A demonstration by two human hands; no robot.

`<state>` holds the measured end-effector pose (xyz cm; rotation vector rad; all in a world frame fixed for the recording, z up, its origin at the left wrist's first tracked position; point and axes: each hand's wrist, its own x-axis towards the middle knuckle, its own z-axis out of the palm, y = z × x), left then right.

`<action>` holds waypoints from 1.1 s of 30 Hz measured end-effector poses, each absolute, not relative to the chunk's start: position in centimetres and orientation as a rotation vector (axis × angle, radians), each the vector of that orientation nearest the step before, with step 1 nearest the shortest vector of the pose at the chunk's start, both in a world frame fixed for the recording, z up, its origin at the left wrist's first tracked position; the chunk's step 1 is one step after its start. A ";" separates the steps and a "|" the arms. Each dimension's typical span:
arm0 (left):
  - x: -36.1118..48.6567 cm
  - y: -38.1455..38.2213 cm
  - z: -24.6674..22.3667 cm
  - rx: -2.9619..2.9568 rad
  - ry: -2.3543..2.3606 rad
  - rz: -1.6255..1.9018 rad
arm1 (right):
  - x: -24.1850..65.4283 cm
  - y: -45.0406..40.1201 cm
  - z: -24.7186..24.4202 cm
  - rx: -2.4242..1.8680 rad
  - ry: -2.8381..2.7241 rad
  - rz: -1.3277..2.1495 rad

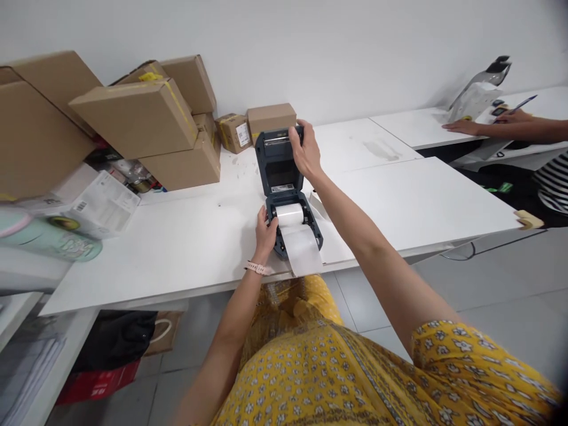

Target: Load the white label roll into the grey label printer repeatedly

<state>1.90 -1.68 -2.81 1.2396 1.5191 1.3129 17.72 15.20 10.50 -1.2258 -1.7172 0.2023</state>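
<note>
"What takes up most room?"

"One long white surface (pixel 177 248). At its left stand several big cardboard boxes (pixel 133 118), at least five, some stacked; the overlaps hide the exact count."

"And the smaller boxes?"

"Two by the wall: a plain brown carton (pixel 271 118) and a little carton with a white label (pixel 234 135). Farther left are one white printed box (pixel 102 204) and one mint-green bottle (pixel 48 235), lying tilted."

"Where is the printer?"

"One dark label printer (pixel 286 196) sits near the surface's front edge, its lid (pixel 275 142) raised. Inside lies one white label roll (pixel 290 214), with one paper strip (pixel 302 251) running out over the front. Another white roll (pixel 318 204) stands just beside it, on the right."

"How do the wearer's two hands stand?"

"The right hand (pixel 307 151) is partly closed, gripping the lid's upper right corner, thumb in front. The left hand (pixel 266 234) is partly closed around the base's left side, its thumb over the edge near the roll."

"Anyone else?"

"One co-worker, at the far right: one hand (pixel 464 127) flat on the surface, the other (pixel 515 116) holding one pen (pixel 524 103)."
</note>
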 end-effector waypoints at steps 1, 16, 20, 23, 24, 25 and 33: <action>1.8 -1.8 -2.9 1.276 1.517 1.302 | 17.8 15.3 10.7 -1.219 -1.733 0.188; 1.9 -1.4 -0.1 1.493 1.841 1.028 | 19.3 7.3 4.6 -1.119 -2.769 0.570; 2.5 -1.8 0.4 1.424 1.892 1.027 | 17.4 8.2 5.0 -1.253 -2.978 0.444; 2.8 -2.2 0.6 1.381 1.921 1.010 | 16.8 8.3 6.0 -1.288 -3.008 0.516; 2.8 -2.3 0.7 1.377 1.918 1.012 | 17.2 8.2 6.6 -1.237 -2.999 0.598; 2.7 -2.3 0.7 1.381 1.910 1.017 | 18.0 8.0 7.2 -1.146 -2.971 0.692; 2.4 -2.3 -0.3 1.417 1.850 1.097 | 31.4 0.4 11.3 -0.876 -2.359 0.804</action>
